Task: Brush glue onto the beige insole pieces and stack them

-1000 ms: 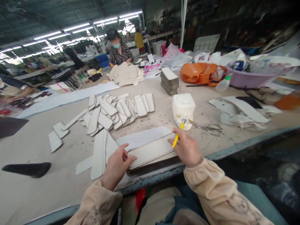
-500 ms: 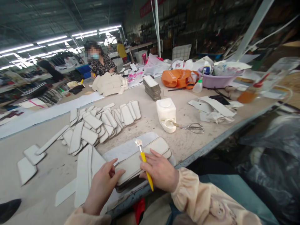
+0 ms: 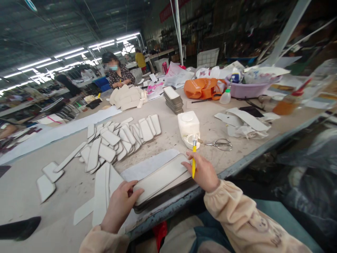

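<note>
A stack of long off-white panels with rounded ends (image 3: 160, 175) lies at the near table edge. My left hand (image 3: 122, 202) grips the stack's left end, thumb on the top panel and fingers along its far edge. In my right hand (image 3: 205, 172) is a yellow-handled brush (image 3: 194, 161), bristles pointing away from me. The right fingertips rest at the panel's right end. Just beyond the brush stands a white plastic container (image 3: 188, 124) with an opening low on its near side; the bristles overlap that opening in view, and I cannot tell whether they touch it.
Small rounded pieces (image 3: 107, 140) are heaped on the left, with longer ones (image 3: 101, 195) beside my left hand. Scissors (image 3: 221, 144) lie right of the container. Farther back are a stacked pile (image 3: 172, 100), an orange bag (image 3: 201, 88) and a purple basin (image 3: 247, 89). A masked person (image 3: 119, 72) sits across the table.
My right hand has moved right and away from me with the brush, from above the panel's middle to its right end near the container. The left hand stays at the stack's left end.
</note>
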Action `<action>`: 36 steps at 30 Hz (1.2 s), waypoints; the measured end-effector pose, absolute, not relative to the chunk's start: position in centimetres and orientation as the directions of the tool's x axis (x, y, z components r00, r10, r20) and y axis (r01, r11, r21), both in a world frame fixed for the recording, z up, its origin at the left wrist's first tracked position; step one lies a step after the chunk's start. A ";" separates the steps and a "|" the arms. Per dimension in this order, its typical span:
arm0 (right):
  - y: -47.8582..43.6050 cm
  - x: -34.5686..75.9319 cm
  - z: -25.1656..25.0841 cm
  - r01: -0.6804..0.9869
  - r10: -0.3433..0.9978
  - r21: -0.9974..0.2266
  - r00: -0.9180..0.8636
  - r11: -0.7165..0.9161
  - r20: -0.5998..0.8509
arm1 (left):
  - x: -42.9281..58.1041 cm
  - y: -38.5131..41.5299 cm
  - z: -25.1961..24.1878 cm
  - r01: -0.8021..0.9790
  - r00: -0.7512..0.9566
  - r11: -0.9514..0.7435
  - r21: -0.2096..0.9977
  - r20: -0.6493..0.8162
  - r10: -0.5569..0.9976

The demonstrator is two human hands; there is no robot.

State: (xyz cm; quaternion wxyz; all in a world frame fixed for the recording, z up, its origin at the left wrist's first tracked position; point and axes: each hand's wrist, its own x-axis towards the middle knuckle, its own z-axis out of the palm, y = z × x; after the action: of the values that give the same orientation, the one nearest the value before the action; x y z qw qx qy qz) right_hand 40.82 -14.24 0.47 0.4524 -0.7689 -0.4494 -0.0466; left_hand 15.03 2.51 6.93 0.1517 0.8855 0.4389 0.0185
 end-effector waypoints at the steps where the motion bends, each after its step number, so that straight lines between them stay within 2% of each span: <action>1: -14.1 40.8 0.5 0.698 0.647 -0.682 0.626 -0.216 0.435 | 15.0 2.4 6.9 0.769 0.615 -0.569 0.291 -0.092 0.783; 5: -13.5 40.9 0.9 0.643 0.657 -0.722 0.664 -0.256 0.358 | 14.9 2.1 6.9 0.759 0.617 -0.578 0.300 -0.047 0.786; 11: -13.0 41.0 1.1 0.658 0.641 -0.700 0.669 -0.276 0.376 | 14.7 1.9 6.4 0.756 0.606 -0.573 0.316 -0.006 0.796; 16: -12.9 40.9 1.2 0.651 0.640 -0.728 0.658 -0.217 0.397 | 14.3 1.6 5.6 0.766 0.538 -0.524 0.372 0.076 0.840; 19: -13.1 41.0 1.0 0.643 0.609 -0.742 0.669 -0.189 0.425 | 14.0 1.0 5.3 0.751 0.485 -0.460 0.474 0.076 0.871; 23: -12.9 41.4 0.3 0.613 0.576 -0.776 0.691 -0.147 0.437 | 13.4 0.8 5.0 0.633 0.458 -0.365 0.683 0.049 0.888; 25: -12.8 41.4 0.0 0.591 0.580 -0.798 0.693 -0.116 0.428 | 13.1 0.8 4.9 0.598 0.427 -0.328 0.731 0.055 0.902; 32: -13.0 41.3 0.2 0.552 0.575 -0.827 0.712 -0.104 0.403 | 12.5 0.5 4.8 0.596 0.416 -0.323 0.735 0.062 0.907; 36: -13.0 41.4 -0.1 0.523 0.581 -0.846 0.721 -0.100 0.377 | 12.6 0.1 4.9 0.637 0.388 -0.337 0.694 0.089 0.917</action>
State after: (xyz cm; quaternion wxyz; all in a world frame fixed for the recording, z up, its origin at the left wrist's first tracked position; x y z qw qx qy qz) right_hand 41.40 -12.96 -0.14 0.5580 -0.7412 -0.3723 0.0257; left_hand 12.60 0.14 4.89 0.2902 0.7810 0.4975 0.2416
